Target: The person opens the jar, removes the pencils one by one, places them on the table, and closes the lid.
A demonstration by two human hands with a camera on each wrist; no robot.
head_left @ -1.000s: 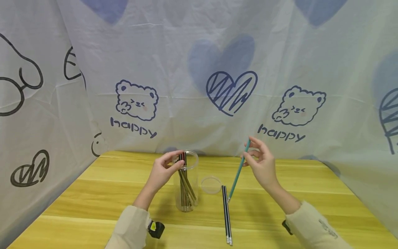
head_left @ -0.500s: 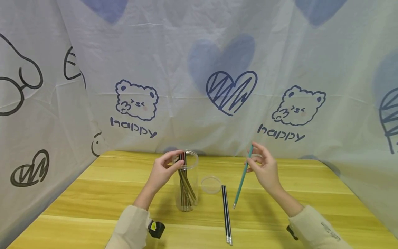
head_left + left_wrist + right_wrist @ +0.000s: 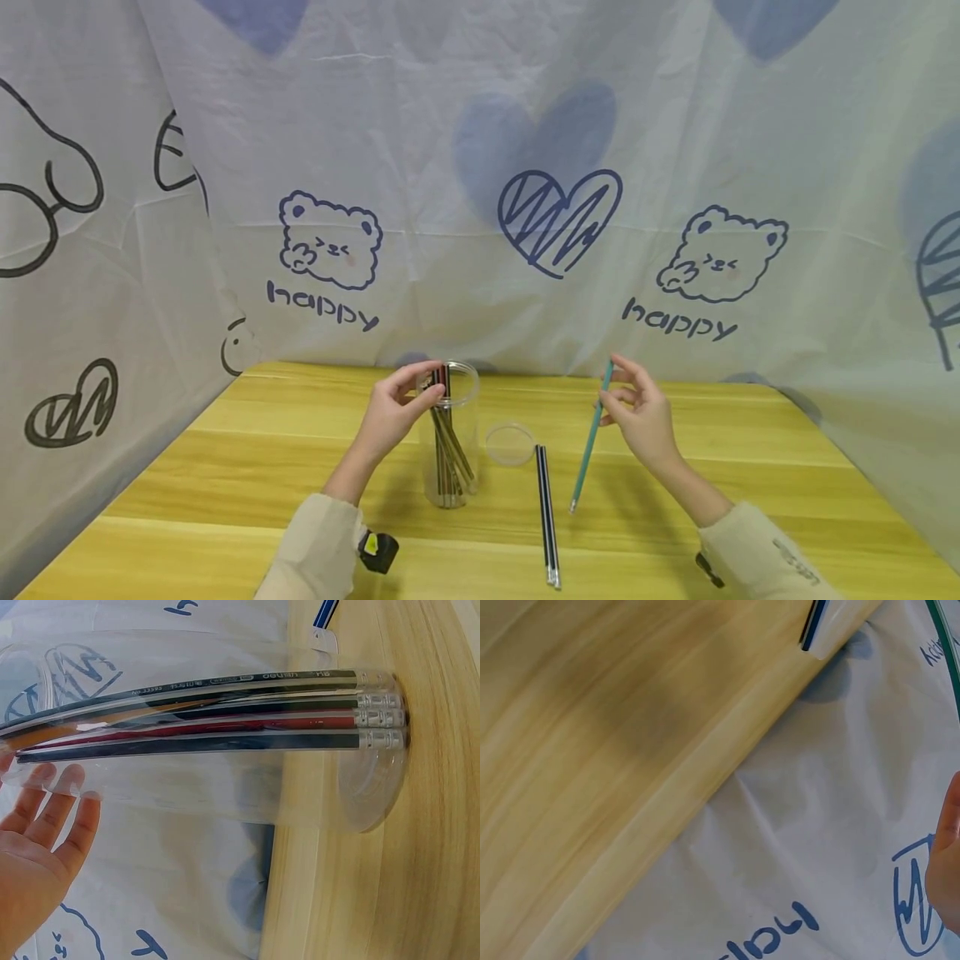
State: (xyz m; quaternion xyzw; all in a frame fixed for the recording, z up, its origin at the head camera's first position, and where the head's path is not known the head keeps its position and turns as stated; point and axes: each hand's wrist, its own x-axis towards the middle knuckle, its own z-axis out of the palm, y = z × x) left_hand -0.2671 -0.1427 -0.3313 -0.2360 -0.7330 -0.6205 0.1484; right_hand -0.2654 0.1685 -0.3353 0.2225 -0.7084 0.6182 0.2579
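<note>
My left hand (image 3: 390,410) holds a tall clear plastic jar (image 3: 470,429) near its rim, thumb and fingers on the near left side. Inside the upright jar lean several pencils (image 3: 300,727), dark ones and a red one, with their silver ends down at the base. My right hand (image 3: 643,417) pinches a green pencil (image 3: 590,450) by its upper part; it slants down to the left, silver end lowest, over the table. To its left, two dark striped pencils (image 3: 548,521) lie side by side. In the right wrist view only part of the green pencil (image 3: 946,649) shows at the edge.
A clear round lid (image 3: 510,444) lies on the wooden table (image 3: 225,467) between the jar and the dark pencils. Behind the table's far edge hangs a white cloth (image 3: 435,275) printed with bears and hearts.
My right hand has moved slightly right and down with the green pencil, whose lower end has swung away from the two dark pencils toward me. The left hand and jar stay put.
</note>
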